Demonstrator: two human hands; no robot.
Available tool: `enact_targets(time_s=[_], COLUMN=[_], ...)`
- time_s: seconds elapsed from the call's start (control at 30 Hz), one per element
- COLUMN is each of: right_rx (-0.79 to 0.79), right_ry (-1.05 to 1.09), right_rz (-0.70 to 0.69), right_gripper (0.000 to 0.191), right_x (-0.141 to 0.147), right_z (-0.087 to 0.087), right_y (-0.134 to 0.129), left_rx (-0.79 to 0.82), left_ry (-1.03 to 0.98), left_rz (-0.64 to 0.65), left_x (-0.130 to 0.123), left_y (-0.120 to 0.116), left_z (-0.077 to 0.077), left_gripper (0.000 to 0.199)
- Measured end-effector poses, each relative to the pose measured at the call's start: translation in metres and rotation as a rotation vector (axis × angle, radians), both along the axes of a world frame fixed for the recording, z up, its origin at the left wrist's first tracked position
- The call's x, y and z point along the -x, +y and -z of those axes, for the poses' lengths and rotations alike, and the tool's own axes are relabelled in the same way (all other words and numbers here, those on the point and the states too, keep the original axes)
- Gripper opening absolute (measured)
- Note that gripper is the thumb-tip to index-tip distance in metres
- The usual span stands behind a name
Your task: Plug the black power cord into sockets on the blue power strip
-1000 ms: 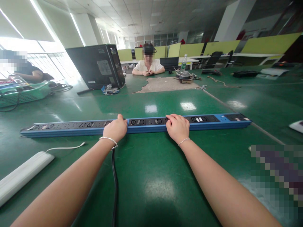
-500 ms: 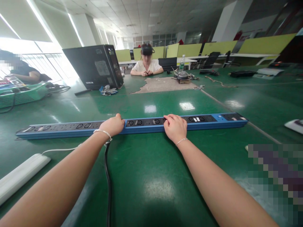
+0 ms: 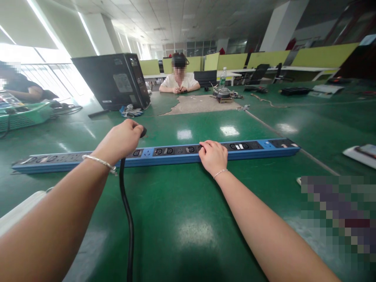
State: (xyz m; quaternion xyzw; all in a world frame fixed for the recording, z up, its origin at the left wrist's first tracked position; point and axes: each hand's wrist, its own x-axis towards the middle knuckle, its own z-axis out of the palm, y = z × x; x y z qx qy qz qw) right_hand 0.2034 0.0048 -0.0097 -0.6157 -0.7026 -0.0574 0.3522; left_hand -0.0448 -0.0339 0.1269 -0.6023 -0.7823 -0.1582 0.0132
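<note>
A long blue power strip (image 3: 173, 158) with black socket panels lies crosswise on the green table. My left hand (image 3: 121, 140) is raised just above its left half, fingers closed round a black plug (image 3: 143, 132). One end of the plug shows past my fingertips; the rest is hidden in the hand. From below that hand a thick black cable (image 3: 127, 211) runs down toward the near edge of the view. My right hand (image 3: 214, 156) grips the strip right of its middle, fingers bent over the top and covering some sockets.
Behind the strip stand a black computer case (image 3: 108, 80) and gloves (image 3: 131, 111). A green basket (image 3: 28, 115) is at the left, a white bar-shaped object (image 3: 22, 209) nearer. Across the table sits a person (image 3: 179, 80), close to a bottle (image 3: 223, 76); another person (image 3: 22, 88) is far left.
My left hand has lifted off the strip and moved left with the plug, uncovering sockets. The cable has shifted with it. My right hand keeps its hold on the strip; the view has shifted slightly.
</note>
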Motion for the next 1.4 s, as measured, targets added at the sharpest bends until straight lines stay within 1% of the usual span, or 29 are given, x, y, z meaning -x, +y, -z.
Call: enact_targets(time_s=[0.07, 0.13, 0.23, 0.37, 0.53, 0.73, 0.97, 1.1, 1.27, 1.4], right_rx=[-0.003, -0.005, 0.001, 0.005, -0.008, -0.01, -0.018, -0.018, -0.001, 0.0], right_ry=[0.004, 0.006, 0.008, 0.012, 0.018, 0.015, 0.016, 0.014, 0.008, 0.004], right_rz=[0.0, -0.004, -0.014, -0.016, -0.007, 0.005, 0.009, 0.007, 0.01, 0.001], right_gripper=[0.031, 0.031, 0.031, 0.031, 0.031, 0.031, 0.031, 0.031, 0.031, 0.032], right_x=[0.0, 0.0, 0.0, 0.0, 0.001, 0.002, 0.002, 0.002, 0.002, 0.002], right_z=[-0.001, -0.001, -0.002, -0.001, 0.0, 0.0, 0.0, 0.0, -0.001, -0.001], right_y=[0.0, -0.001, -0.001, 0.0, 0.0, -0.001, -0.001, -0.001, -0.001, -0.002], left_rx=[0.042, 0.117, 0.177, 0.204, 0.285, 0.397, 0.455, 0.455, 0.426, 0.429], left_ry=[-0.04, -0.089, -0.184, -0.232, -0.34, -0.243, -0.176, -0.111, -0.018, 0.033], left_rz=[0.016, 0.056, 0.138, 0.229, 0.268, 0.269, 0.29, 0.303, 0.278, 0.28], left_x=[-0.007, -0.016, -0.029, -0.046, -0.062, -0.072, -0.079, -0.083, -0.089, -0.095], left_y=[-0.005, -0.009, -0.009, 0.0, 0.021, 0.042, 0.048, 0.051, 0.053, 0.052], left_z=[-0.011, -0.01, 0.004, 0.025, 0.037, 0.044, 0.04, 0.039, 0.041, 0.038], left_gripper=[0.039, 0.037, 0.036, 0.033, 0.03, 0.029, 0.03, 0.03, 0.028, 0.028])
